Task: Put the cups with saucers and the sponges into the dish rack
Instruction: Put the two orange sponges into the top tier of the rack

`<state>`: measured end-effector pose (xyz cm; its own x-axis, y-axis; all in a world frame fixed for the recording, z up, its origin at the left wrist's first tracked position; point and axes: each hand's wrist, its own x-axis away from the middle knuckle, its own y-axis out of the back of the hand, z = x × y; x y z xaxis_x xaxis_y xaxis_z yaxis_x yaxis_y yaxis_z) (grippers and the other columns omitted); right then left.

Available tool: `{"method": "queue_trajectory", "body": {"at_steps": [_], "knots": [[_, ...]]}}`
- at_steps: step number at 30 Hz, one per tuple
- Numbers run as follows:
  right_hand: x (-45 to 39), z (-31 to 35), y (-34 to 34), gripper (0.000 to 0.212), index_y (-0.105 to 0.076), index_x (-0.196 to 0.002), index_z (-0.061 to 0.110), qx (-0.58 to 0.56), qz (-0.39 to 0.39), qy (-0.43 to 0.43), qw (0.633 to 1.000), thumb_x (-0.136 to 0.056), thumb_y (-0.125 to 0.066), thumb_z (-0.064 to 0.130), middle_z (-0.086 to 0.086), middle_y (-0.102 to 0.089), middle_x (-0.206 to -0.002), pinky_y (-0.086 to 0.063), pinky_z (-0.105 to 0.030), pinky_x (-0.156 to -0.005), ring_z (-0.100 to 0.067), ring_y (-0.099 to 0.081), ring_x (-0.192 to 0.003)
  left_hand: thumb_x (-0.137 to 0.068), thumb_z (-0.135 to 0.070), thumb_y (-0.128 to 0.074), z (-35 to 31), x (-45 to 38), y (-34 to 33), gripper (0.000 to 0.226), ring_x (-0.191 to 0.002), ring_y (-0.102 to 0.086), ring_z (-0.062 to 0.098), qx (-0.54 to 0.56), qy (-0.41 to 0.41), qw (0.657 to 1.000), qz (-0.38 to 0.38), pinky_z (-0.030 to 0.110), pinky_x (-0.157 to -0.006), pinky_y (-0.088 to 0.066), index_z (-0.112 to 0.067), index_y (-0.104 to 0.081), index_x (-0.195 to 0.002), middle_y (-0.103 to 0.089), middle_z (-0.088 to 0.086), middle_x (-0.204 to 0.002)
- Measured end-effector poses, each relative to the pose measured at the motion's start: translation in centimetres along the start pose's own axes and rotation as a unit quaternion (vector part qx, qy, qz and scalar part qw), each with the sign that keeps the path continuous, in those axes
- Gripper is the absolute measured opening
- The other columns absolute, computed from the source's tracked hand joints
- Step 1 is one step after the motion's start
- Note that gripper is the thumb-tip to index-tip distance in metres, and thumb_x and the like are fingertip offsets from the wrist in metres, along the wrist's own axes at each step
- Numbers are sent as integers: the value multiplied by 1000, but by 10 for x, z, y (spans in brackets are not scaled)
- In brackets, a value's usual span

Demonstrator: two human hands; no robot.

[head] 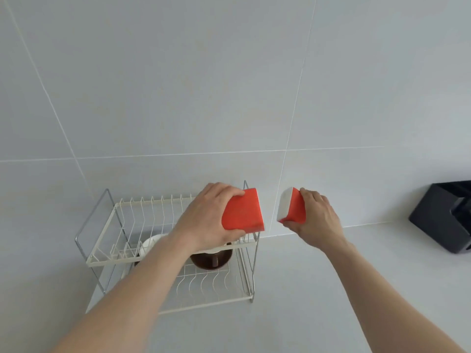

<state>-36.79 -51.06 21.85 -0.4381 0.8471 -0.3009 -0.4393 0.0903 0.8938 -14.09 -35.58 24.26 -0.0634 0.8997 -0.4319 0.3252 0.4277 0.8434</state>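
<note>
A cream two-tier wire dish rack [107, 262] stands against the tiled wall. My left hand [206, 215] holds an orange sponge [243, 211] above the right end of the rack's top tier. To the right of the rack, my right hand [317, 217] grips a second orange sponge with a white side [291, 207] in the air. On the lower tier a white cup [150, 244] shows behind my left forearm, and a dark brown saucer [211, 259] sits under my left hand, partly hidden.
A black box-like appliance [443, 216] stands on the white counter at the far right against the wall. White countertop [293, 301] spreads in front of and to the right of the rack. The grey tiled wall fills the upper view.
</note>
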Motion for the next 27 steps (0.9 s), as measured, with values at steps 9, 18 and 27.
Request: {"method": "queue_trajectory", "body": {"at_steps": [9,18,27], "knots": [[-66,110,7,98,-35,-146,14,-13,-6,150,989,-69,-84,52,-2,-47,-144,-40,-40,-103,-26,-39,-133,-61,-48,-88,93,-2,73,83,-124,-42,13,-78,97,992,-34,35,-104,-42,-31,-50,-133,-52,-11,-132],[-62,160,-82,91,-44,-137,18,56,163,196,965,-65,-84,56,-1,-55,-132,-47,-42,-97,-26,-49,-121,-61,-51,-87,170,42,49,86,-124,-42,11,-80,177,980,46,31,-98,-42,-35,-47,-136,-49,-14,-131],[-60,161,-130,91,-45,-136,18,62,216,185,957,-62,-88,50,0,-55,-130,-46,-40,-96,-25,-48,-120,-59,-50,-87,201,52,5,86,-127,-40,9,-23,196,974,112,32,-103,-44,-40,-45,-134,-45,-18,-134]]}}
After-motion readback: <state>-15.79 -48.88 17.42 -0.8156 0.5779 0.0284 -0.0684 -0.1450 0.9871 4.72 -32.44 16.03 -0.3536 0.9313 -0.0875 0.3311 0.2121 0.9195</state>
